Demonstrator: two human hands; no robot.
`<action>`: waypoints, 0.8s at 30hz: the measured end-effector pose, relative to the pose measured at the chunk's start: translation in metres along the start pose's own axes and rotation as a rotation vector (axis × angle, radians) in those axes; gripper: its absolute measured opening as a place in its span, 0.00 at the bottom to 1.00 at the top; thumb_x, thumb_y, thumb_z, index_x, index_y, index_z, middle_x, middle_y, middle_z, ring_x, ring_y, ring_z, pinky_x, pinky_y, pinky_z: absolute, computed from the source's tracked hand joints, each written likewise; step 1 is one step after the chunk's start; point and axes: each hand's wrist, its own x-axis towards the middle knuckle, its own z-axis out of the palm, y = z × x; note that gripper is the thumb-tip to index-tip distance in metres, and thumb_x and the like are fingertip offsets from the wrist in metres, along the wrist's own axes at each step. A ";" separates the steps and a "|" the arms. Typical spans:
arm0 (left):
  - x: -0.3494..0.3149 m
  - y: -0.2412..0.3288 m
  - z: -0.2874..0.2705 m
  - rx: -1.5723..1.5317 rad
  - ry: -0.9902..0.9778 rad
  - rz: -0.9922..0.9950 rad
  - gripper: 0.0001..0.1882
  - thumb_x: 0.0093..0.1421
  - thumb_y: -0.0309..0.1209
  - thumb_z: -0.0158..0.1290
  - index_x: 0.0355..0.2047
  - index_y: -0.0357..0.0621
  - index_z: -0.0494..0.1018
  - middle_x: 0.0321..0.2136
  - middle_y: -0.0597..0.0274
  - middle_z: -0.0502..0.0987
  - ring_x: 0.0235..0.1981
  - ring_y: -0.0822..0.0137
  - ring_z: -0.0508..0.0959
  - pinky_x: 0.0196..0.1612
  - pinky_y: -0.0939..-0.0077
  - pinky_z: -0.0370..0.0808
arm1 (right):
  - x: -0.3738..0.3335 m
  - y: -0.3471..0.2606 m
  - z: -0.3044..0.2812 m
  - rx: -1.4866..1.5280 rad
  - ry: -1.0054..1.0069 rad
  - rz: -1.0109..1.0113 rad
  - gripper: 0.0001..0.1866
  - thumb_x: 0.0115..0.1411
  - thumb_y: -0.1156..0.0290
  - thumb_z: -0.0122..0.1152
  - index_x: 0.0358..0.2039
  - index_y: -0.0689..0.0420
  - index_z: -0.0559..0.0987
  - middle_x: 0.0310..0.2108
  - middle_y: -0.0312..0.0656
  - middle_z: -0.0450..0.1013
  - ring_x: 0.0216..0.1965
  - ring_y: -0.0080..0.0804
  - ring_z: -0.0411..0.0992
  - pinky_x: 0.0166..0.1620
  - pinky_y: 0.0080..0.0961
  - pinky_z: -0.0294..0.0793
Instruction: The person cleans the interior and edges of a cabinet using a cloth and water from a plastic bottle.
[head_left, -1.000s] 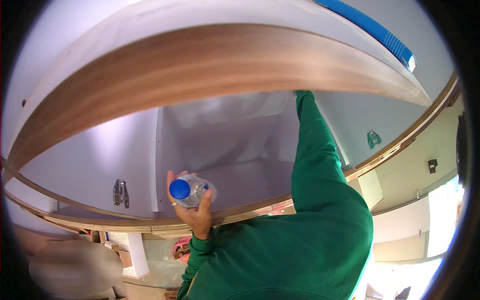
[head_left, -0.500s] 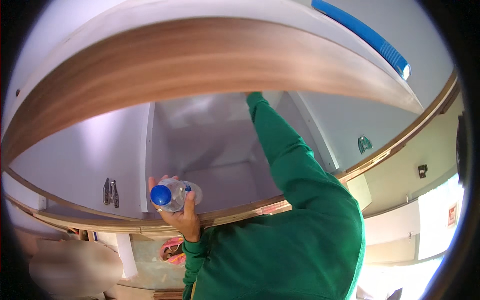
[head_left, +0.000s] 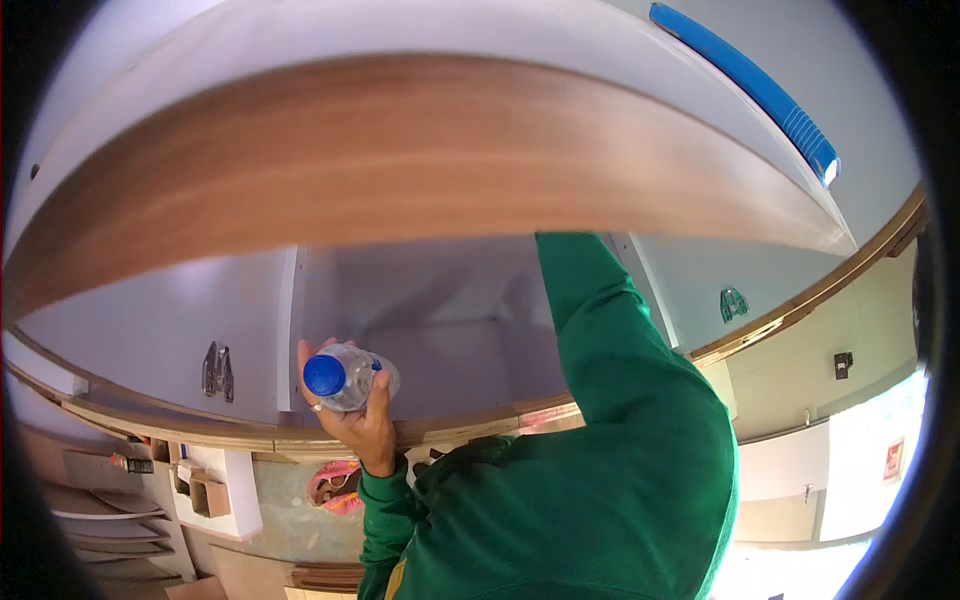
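My left hand [head_left: 362, 425] is wrapped round a clear plastic bottle [head_left: 352, 378] with a blue cap [head_left: 324, 375], the capped end facing up toward me. It is held just inside the front of a grey-lined cabinet [head_left: 440, 370]. My right arm [head_left: 600, 310], in a green sleeve, reaches up into the cabinet. The right hand is hidden behind the wood-edged shelf [head_left: 430, 150], so its fingers and anything in them do not show.
A metal hinge [head_left: 217, 372] is on the left cabinet panel and another hinge [head_left: 733, 303] on the right. A blue flat object [head_left: 750, 85] lies on the upper shelf. Below left are a pink bag [head_left: 335, 487], a small cardboard box [head_left: 209, 496] and stacked boards [head_left: 115, 530].
My view has shifted, so the shelf edge sits lower and covers more of my right arm; the right wrist is now hidden. The blurred shape at the lower left is gone. The bottle stays in my left hand.
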 end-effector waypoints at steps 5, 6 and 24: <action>-0.017 0.005 -0.008 0.272 -0.097 0.213 0.52 0.49 0.30 0.72 0.68 0.38 0.53 0.55 0.49 0.66 0.53 0.56 0.73 0.56 0.63 0.71 | 0.004 0.020 -0.023 -0.027 -0.008 0.045 0.19 0.64 0.56 0.52 0.53 0.46 0.78 0.53 0.40 0.76 0.55 0.45 0.72 0.58 0.43 0.71; -0.021 0.003 -0.009 0.280 -0.090 0.210 0.52 0.49 0.30 0.72 0.68 0.37 0.53 0.54 0.49 0.66 0.53 0.56 0.73 0.56 0.63 0.72 | 0.002 0.020 -0.022 -0.028 -0.012 0.044 0.19 0.64 0.56 0.52 0.53 0.46 0.78 0.53 0.40 0.76 0.55 0.45 0.72 0.58 0.43 0.71; -0.025 -0.014 -0.009 0.386 -0.082 0.240 0.52 0.46 0.29 0.73 0.67 0.38 0.55 0.52 0.48 0.68 0.51 0.54 0.74 0.54 0.61 0.72 | -0.044 0.053 -0.046 -0.009 0.048 0.060 0.19 0.64 0.57 0.53 0.52 0.47 0.79 0.53 0.41 0.76 0.55 0.45 0.72 0.58 0.42 0.70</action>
